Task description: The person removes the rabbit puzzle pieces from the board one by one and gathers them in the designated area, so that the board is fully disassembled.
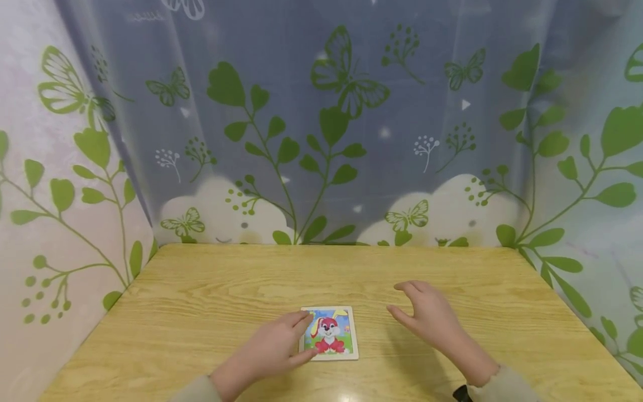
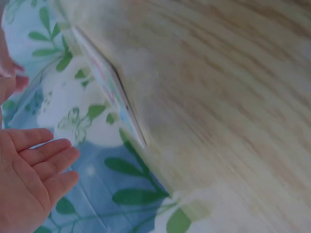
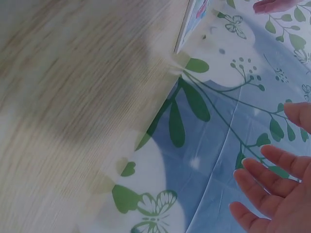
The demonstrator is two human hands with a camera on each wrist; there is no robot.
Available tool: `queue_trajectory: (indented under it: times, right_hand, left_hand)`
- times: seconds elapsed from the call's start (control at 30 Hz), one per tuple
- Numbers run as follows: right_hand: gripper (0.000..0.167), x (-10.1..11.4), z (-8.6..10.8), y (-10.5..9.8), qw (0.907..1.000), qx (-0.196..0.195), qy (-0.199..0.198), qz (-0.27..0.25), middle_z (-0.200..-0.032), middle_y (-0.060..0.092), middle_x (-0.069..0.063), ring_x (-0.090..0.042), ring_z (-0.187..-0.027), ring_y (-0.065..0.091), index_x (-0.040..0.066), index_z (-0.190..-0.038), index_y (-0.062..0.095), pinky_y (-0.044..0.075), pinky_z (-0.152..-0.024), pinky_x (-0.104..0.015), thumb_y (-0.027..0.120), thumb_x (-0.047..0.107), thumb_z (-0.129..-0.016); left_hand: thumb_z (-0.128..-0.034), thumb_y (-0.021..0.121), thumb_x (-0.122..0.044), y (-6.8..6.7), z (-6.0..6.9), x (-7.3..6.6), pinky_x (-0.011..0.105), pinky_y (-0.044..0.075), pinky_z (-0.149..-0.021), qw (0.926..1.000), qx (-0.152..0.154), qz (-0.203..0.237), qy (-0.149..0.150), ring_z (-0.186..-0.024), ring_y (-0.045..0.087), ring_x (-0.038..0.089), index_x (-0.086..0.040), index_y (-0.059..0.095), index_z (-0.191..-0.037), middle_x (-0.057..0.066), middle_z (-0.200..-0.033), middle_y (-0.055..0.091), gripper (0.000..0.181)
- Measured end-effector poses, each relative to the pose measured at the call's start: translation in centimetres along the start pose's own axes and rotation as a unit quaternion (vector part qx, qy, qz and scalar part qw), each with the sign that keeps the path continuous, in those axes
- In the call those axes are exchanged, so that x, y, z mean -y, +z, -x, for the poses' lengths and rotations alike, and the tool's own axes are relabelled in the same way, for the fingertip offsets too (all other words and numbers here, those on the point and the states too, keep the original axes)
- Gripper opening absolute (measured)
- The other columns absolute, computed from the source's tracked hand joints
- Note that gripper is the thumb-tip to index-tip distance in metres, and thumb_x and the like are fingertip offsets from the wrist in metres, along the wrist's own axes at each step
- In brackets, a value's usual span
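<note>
A small square picture board [image 1: 331,332] with a pale frame lies flat on the table. It shows a red and white cartoon rabbit against blue and green. My left hand [image 1: 273,346] hovers over its left edge, hiding part of that side in the head view. In the left wrist view the fingers of the left hand [image 2: 34,170] are extended, apart from the board [image 2: 114,85], which appears edge-on. To the right of the board my right hand [image 1: 429,315] is held above the table, fingers loosely spread and holding nothing. The right wrist view shows only a corner of the board [image 3: 192,22].
The wooden table [image 1: 226,279] reaches back to a blue-grey curtain [image 1: 281,50] printed with green leaves and butterflies. Similar printed cloth hangs along the left and right sides. A dark band [image 1: 461,393] shows at the right wrist.
</note>
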State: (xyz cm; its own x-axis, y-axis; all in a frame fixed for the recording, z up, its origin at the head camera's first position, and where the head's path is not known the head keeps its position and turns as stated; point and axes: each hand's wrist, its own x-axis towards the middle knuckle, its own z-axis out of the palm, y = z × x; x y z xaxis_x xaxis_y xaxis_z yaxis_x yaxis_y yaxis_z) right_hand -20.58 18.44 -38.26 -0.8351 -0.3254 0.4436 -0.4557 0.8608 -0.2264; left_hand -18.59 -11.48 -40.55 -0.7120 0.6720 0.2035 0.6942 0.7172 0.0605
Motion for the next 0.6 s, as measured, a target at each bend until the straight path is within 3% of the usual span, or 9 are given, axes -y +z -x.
queue_trajectory:
  times: [0.3,0.6]
  right_hand:
    - [0.038,1.3,-1.4,1.6,0.9990,0.027,0.002,-0.036,-0.100,0.061,-0.009,-0.027,-0.094,0.056,0.004,-0.103,0.061,0.046,-0.078,-0.042,0.068,0.030,-0.076]
    - [0.035,2.8,-3.1,2.8,0.9941,0.054,-0.001,-0.094,-0.100,0.061,-0.007,-0.022,-0.092,0.057,0.003,-0.102,0.061,0.046,-0.078,-0.037,0.067,0.027,-0.077]
  left_hand:
    - [-0.0841,0.038,-0.060,1.2,-1.1,-1.3,0.033,0.038,-0.092,0.9967,0.056,-0.027,0.053,-0.116,0.043,0.024,0.001,0.048,-0.125,0.014,-0.129,0.044,0.074]
    - [-0.0832,0.025,-0.066,2.1,-1.5,-1.1,0.032,0.034,-0.096,0.9902,0.105,-0.016,0.091,-0.124,0.033,0.025,0.001,0.043,-0.129,0.016,-0.136,0.035,0.083]
